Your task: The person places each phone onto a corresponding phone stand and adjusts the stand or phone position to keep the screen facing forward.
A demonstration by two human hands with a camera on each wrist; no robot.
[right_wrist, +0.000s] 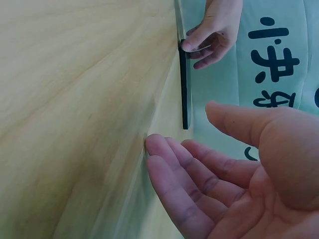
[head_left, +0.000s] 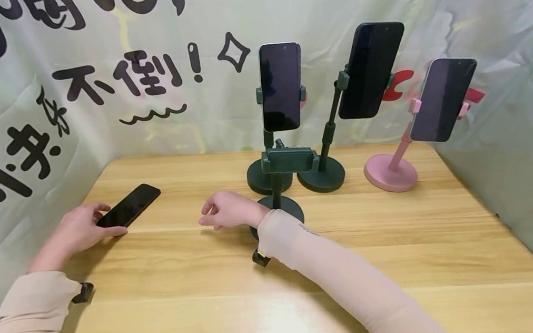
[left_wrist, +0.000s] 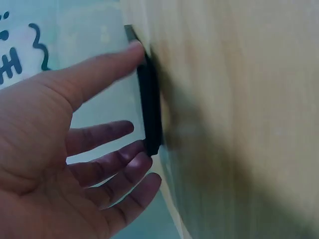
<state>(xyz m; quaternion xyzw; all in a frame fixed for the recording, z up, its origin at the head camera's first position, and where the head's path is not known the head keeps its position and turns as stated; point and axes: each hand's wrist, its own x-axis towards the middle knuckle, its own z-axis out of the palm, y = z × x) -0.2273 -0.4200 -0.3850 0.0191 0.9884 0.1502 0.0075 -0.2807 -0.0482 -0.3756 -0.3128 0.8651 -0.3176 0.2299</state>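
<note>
A black smartphone (head_left: pixel 133 203) lies flat on the left part of the wooden table. My left hand (head_left: pixel 79 228) holds its near end, thumb along one side edge and fingers at the opposite one. In the left wrist view the phone (left_wrist: pixel 150 104) appears edge-on between thumb and fingertips. To the right of it my right hand (head_left: pixel 233 209) hovers over the table, its fingers loosely bent and nothing in them. Behind the right wrist stands a dark green phone stand (head_left: pixel 290 160), its clamp turned sideways and holding no phone.
Two dark green stands at the back carry upright phones, a left phone (head_left: pixel 281 87) and a right phone (head_left: pixel 371 70). A pink stand (head_left: pixel 391 173) farther right holds a tilted phone (head_left: pixel 443 99). A printed cloth (head_left: pixel 159 139) hangs behind and beside the table (head_left: pixel 189 311).
</note>
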